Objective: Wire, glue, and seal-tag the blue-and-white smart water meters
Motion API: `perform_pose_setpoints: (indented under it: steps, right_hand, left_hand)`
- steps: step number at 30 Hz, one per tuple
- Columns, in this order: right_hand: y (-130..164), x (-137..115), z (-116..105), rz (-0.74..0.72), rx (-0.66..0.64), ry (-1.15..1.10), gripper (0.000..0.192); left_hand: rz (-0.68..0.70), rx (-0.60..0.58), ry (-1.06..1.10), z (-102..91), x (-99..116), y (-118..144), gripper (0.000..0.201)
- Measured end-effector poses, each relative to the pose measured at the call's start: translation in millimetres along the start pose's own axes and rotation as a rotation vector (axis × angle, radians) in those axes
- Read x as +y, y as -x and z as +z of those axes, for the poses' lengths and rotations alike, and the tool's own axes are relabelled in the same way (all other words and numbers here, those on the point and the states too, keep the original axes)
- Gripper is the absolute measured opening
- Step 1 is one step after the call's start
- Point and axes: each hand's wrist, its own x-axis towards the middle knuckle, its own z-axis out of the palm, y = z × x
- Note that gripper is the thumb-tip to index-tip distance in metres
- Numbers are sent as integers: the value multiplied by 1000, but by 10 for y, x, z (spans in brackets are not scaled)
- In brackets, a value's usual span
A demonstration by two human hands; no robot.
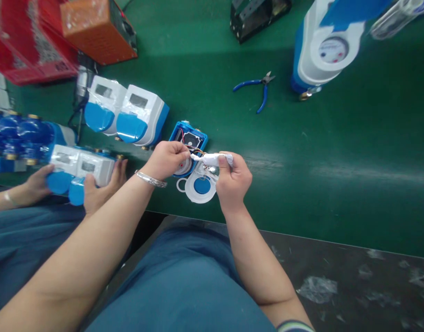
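Observation:
A small white wrapped bundle (211, 159), narrow and twisted at its left end, stretches between my hands. My right hand (235, 177) is closed around its thick end. The fingertips of my left hand (168, 159) pinch together at its thin end. Just beneath lies an opened blue water meter body (178, 133) with thin coloured wires and dark parts inside; my left hand partly covers it. Its white cover (199, 196), with a round blue-filled opening, rests against the near side. A thin white ring (181, 185) sits to the left of the cover.
Blue-handled cutters (265, 85) lie open farther back. Two closed meters (139, 115) stand to the left, and a co-worker's hands (103, 191) hold two more (91, 168). A larger meter (331, 50) stands back right. Red bins and an orange box (97, 32) are back left.

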Motion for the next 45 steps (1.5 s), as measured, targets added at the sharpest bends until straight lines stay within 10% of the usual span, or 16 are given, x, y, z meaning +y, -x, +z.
perform_pose_setpoints:
  steps: [45]
  right_hand:
    - [-42,86,34,122,-22,-101,17]
  left_hand:
    - [-10,-40,9,-41,26,43,21]
